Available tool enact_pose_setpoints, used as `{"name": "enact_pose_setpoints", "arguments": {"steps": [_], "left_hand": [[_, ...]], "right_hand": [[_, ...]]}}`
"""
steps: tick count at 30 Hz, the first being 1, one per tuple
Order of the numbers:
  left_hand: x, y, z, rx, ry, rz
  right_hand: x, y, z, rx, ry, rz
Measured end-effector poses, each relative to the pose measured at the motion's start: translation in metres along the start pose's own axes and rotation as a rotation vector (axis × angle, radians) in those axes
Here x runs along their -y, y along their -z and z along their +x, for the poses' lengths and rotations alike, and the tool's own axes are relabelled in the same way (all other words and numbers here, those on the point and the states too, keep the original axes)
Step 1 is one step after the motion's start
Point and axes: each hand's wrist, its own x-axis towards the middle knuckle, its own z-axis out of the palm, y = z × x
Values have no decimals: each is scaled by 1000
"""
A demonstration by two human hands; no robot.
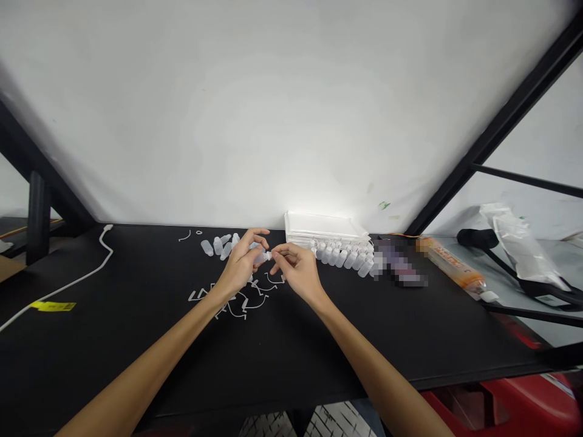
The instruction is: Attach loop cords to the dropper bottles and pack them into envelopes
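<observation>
My left hand (243,262) is closed around a small translucent plastic bottle (261,258), which lies tilted sideways with its white neck towards the right. At that neck the thumb and fingertips of my right hand (295,267) are pinched together; whatever is between them is too small to make out. Several similar bottles (218,246) lie loose behind my left hand. Below both hands, thin white curved plastic strips (237,306) are scattered over the black table. Beyond my right hand, more bottles (341,258) stand or lean in close rows.
A stack of white flat packs (325,226) rests against the wall, behind the rows. On the right are a blurred purple item (401,264) and an orange-and-clear package (450,265). A white cable (77,281) with a yellow tag (54,306) crosses the left side. Black metal bars (492,127) frame the table.
</observation>
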Motion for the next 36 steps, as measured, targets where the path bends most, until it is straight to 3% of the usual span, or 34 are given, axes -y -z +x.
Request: {"name": "enact_pose_setpoints", "arguments": {"steps": [9,18,22,27,31,36], "left_hand": [[-2,1,-1,-10,-32,90],[-11,1,-3,92,22,192],[-12,2,-4,82,-86,369],[-11,0,-10,60,-334,602],[-16,0,-11,14,-409,577],[-23,9,-4,44,-215,511]], "right_hand": [[-1,7,4,185,-71,97],[-2,13,2,254,-85,83],[-1,11,1,255,-85,120],[2,13,4,281,-109,256],[7,16,4,248,-56,250],[11,19,4,76,106,67]]}}
